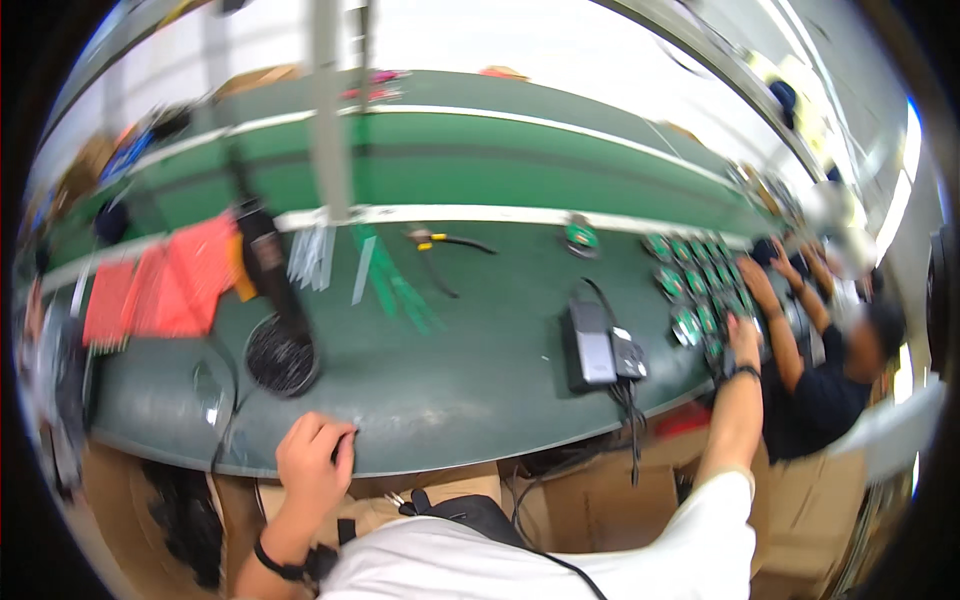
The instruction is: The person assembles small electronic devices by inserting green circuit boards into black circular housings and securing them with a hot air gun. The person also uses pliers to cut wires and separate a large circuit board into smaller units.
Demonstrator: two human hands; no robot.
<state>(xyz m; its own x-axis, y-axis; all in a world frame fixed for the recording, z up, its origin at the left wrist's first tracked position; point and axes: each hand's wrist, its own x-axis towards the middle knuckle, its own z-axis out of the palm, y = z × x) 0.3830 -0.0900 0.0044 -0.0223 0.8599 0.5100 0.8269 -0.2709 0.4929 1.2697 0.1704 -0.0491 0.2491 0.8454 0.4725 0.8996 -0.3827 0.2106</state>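
My left hand [315,462] is at the front edge of the table, its fingers curled around something small and dark that I cannot make out. My right arm stretches far to the right, and my right hand [745,340] reaches the near end of a group of round green-and-silver parts [688,325] that look like small circuit boards. Its fingers are blurred, so a hold on one of these parts cannot be confirmed. A single similar round part [580,236] lies apart near the back of the table.
A grey-and-black power unit [592,345] with cables stands right of the middle. Pliers [430,240] with yellow-and-black handles, green strips [385,285], red bags [175,285] and a black round-based stand [282,355] lie leftward. Co-workers' arms [783,330] reach in at the right.
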